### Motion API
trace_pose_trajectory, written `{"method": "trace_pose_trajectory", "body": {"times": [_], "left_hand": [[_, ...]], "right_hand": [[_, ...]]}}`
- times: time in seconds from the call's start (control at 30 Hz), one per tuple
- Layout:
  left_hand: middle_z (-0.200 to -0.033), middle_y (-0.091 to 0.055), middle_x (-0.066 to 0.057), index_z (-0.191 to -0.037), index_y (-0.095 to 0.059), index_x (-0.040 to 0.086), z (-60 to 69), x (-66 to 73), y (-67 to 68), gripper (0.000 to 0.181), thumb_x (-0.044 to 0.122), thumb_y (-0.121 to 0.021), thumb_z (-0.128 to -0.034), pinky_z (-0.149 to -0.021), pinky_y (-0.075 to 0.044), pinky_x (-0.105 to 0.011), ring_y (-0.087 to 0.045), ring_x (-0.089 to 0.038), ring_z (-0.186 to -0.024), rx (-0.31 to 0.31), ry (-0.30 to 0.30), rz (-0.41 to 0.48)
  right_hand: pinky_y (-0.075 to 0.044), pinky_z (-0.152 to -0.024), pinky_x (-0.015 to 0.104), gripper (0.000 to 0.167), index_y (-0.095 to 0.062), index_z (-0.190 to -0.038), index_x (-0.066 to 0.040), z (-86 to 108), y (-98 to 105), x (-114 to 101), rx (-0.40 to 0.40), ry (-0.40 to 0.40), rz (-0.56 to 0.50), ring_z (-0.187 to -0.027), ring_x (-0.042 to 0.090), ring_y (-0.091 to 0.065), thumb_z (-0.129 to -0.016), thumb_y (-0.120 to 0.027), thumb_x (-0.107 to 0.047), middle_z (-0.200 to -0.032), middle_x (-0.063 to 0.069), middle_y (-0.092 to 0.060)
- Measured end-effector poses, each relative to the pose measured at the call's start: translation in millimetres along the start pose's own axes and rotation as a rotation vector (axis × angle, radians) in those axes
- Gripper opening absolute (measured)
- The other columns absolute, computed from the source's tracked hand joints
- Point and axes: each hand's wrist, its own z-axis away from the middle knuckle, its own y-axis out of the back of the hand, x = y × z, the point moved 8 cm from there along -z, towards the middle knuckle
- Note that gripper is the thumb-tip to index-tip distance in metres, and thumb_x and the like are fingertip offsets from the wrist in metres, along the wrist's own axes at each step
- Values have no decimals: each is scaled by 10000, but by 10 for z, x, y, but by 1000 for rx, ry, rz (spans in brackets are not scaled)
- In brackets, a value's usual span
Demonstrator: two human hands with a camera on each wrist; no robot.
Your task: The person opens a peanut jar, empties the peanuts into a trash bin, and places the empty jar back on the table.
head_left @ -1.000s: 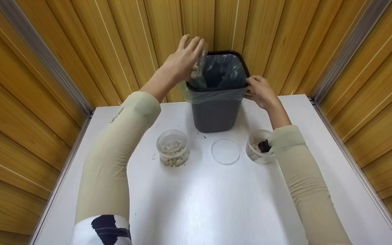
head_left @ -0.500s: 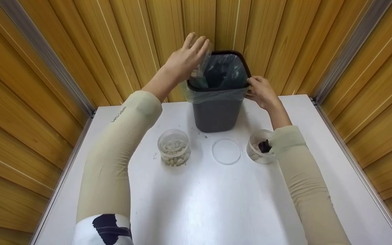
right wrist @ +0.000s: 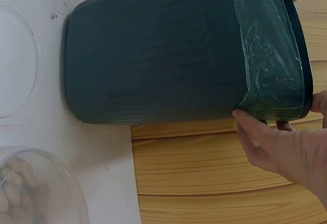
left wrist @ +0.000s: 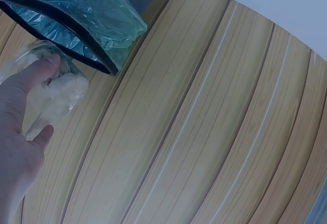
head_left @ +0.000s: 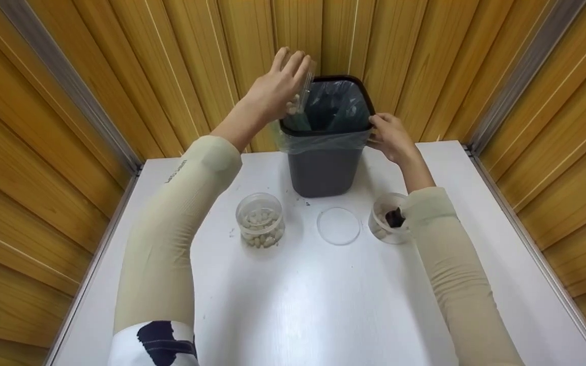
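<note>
My left hand (head_left: 275, 91) holds a clear plastic tub (head_left: 305, 94), tilted at the left rim of a dark trash bin (head_left: 322, 173). Pale nut-like pieces (head_left: 293, 104) show inside the tub. In the left wrist view, the thumb lies against the clear tub (left wrist: 66, 93), close to the bin's black rim (left wrist: 84, 37). My right hand (head_left: 392, 136) grips the bin's right rim, over the edge of its clear greenish liner (right wrist: 271, 60). The bin is upright, and its bottom inside is too dark to make out.
A clear jar (head_left: 260, 221) of pale nut-like pieces stands left of centre. A round clear lid (head_left: 338, 226) lies in front of the bin. Below the right forearm, another jar (head_left: 382, 223) holds similar pieces and a dark object (head_left: 395, 217). Wood-panelled walls (head_left: 247, 30) enclose the table.
The left hand and its tub have shifted slightly up and to the right, with small changes of tilt. The right hand keeps its place on the bin.
</note>
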Motion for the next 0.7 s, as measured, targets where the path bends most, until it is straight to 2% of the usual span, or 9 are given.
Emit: {"method": "trace_pose_trajectory", "body": {"times": [0.13,0.3,0.37,0.5,0.7], "left_hand": [[-1677,-62,-174,-1629,21,66,-4,24,-6,1185,179,-851,-836,-908,-593,-402,-26,-414,-1544,15,-7,-6],[-1678,-108,-170,-1632,-42,62,-15,88,-24,1005,146,-753,-926,-880,-604,-401,-66,-417,-1543,48,-56,-71],[-1678,-110,-167,-1631,-49,64,-29,83,-39,1000,147,-751,-924,-893,-599,-408,-63,-417,-1542,43,-39,-20],[-1681,-76,-171,-1628,1,59,-54,45,-63,1127,193,-816,-863,-931,-584,-414,-34,-426,-1539,8,30,79],[-1677,-93,-178,-1628,-21,54,-84,76,4,1101,191,-810,-873,-933,-583,-414,-47,-432,-1537,25,28,50]], "right_hand": [[-355,-1173,487,478,-302,-1465,21,-8,8,-1,7,5,-4,-1400,362,-431,-1065,-452,-194,-1543,198,-301],[-357,-1173,486,467,-314,-1452,18,-9,14,-6,9,6,7,-1399,356,-429,-1066,-458,-201,-1541,195,-303],[-351,-1177,486,481,-303,-1468,15,-7,17,3,10,0,13,-1415,359,-414,-1068,-453,-205,-1564,199,-288],[-355,-1175,486,487,-292,-1482,12,0,1,22,13,-7,19,-1420,367,-411,-1070,-442,-201,-1578,213,-283],[-349,-1177,500,488,-301,-1478,18,-13,-9,0,8,16,39,-1400,365,-424,-1070,-442,-210,-1553,214,-304]]}}
